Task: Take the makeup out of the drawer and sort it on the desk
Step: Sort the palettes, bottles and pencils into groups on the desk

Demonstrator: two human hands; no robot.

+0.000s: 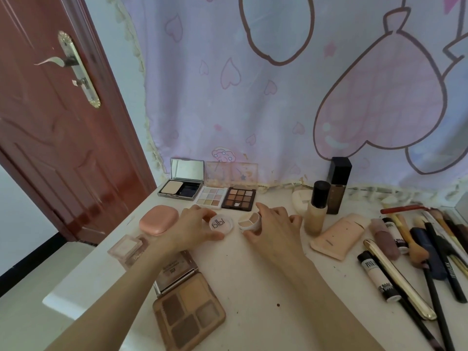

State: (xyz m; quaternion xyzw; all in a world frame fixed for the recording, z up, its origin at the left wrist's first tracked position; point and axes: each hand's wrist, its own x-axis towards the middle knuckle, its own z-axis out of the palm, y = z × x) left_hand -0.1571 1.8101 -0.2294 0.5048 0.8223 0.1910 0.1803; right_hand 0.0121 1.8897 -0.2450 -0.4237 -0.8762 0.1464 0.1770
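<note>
The brushes and pencils (440, 239) at the desk's (253, 279) right edge were cut off, their writing scarcely legible. A round lid (220, 224) lettered "blbl" was gripped by the left hand (192, 230), and the open concealer pot (249, 221) just beside it was pinched by the right hand (274, 228), both at mid-desk before the eyeshadow palettes (226, 197).

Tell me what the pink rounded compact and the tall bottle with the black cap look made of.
The pink rounded compact looks like matte plastic: even salmon colour, soft sheen, moulded rounded corners. The tall bottle looks like frosted glass or hard plastic, showing beige liquid inside; its black cap appears to be glossy plastic. The view cannot settle glass versus plastic.
</note>
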